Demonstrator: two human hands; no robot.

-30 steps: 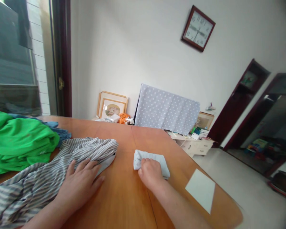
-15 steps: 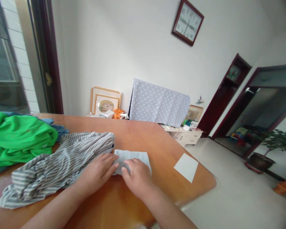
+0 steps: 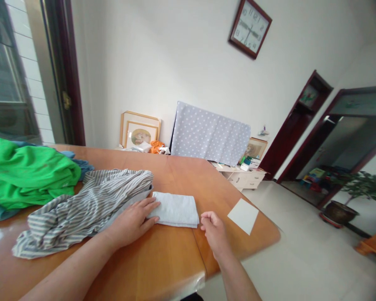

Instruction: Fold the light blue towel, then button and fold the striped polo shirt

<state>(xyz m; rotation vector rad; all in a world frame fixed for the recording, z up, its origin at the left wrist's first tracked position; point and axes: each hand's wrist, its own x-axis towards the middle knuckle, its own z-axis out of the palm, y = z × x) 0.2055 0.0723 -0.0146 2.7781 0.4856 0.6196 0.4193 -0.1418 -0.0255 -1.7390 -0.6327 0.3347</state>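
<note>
Now my left grip (image 3: 135, 220) lies spread on the folded cloth (image 3: 177, 209), lower middle of the frame; my right grip (image 3: 214, 232), curled closed, sits just beside it.

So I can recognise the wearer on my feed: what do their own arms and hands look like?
The left hand and right hand are ungloved, and no ring, watch or bracelet shows. The left forearm and right forearm taper toward the wrist and are bare as far as the view reaches: no sleeve, cable or marking visible.
</note>
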